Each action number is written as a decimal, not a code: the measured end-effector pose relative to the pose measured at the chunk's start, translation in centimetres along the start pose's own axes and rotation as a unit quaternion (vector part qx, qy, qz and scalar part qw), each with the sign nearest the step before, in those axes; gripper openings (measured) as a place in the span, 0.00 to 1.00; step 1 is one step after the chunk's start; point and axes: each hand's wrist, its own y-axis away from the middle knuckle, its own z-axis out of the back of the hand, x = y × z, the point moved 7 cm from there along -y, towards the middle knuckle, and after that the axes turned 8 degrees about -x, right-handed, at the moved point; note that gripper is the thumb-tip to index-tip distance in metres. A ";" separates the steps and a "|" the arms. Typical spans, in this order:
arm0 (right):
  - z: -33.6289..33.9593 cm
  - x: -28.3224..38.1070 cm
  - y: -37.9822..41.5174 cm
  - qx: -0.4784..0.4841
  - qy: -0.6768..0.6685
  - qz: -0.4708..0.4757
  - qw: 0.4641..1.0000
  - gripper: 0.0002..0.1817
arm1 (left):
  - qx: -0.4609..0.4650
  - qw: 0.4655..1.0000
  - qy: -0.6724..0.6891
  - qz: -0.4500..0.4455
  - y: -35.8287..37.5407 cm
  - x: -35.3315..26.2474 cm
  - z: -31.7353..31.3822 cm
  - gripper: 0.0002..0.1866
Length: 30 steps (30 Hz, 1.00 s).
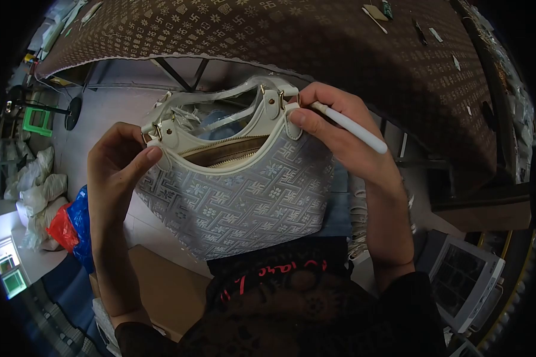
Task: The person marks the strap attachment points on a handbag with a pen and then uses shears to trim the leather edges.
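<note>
A silver-grey patterned handbag [244,205] with cream trim hangs upright between my hands in front of my body. Its zipper [229,159] is open and shows a brown lining. The cream handle [235,89], with clear plastic on it, joins the bag by gold rings and tabs. My left hand [116,157] pinches the bag's left upper corner between thumb and fingers. My right hand [342,128] grips the right corner by the tab below the ring. A white pen-like stick [358,132] is also held in my right hand, its narrow tip toward the ring.
Ahead is a table covered in brown patterned material [315,35], with small tools and scraps at its right. Plastic bags [39,190], one red and one blue, sit at left beside a cardboard box [161,285]. A grey device [464,279] stands at lower right.
</note>
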 end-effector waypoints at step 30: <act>-0.3 2.6 1.4 -0.077 -0.166 0.046 0.982 0.07 | 0.304 0.925 -0.225 0.024 -3.8 -0.6 -15.3 0.25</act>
